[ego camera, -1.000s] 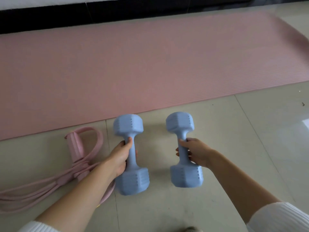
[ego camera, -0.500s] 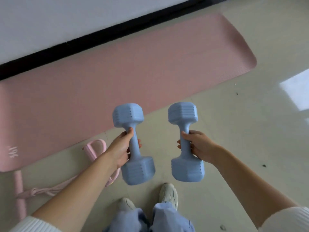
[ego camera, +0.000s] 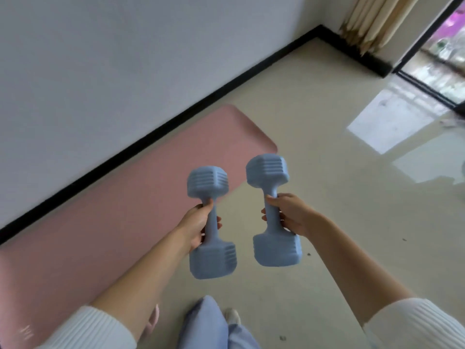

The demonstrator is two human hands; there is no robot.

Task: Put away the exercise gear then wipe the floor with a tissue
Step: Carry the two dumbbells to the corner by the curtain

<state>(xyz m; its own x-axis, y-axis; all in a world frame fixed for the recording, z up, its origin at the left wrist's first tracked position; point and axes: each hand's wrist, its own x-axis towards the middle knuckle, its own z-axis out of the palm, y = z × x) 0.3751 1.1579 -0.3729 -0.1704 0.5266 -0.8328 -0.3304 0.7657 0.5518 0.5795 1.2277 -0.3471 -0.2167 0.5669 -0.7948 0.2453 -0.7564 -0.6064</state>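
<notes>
In the head view, the left hand point(ego camera: 195, 226) is gripping the handle of one blue dumbbell point(ego camera: 210, 221) while the right hand point(ego camera: 289, 214) is gripping the other blue dumbbell point(ego camera: 273, 210), both raised in the air above the beige floor point(ego camera: 327, 152). The pink mat point(ego camera: 125, 210) is lying flat along the black baseboard point(ego camera: 176, 117), just beyond the left dumbbell.

Your forearms come in from 7 and 4 o'clock. Your left hand point(ego camera: 193, 225) grips the left dumbbell point(ego camera: 212, 259), and your right hand point(ego camera: 293, 214) grips the right dumbbell point(ego camera: 276, 250).
</notes>
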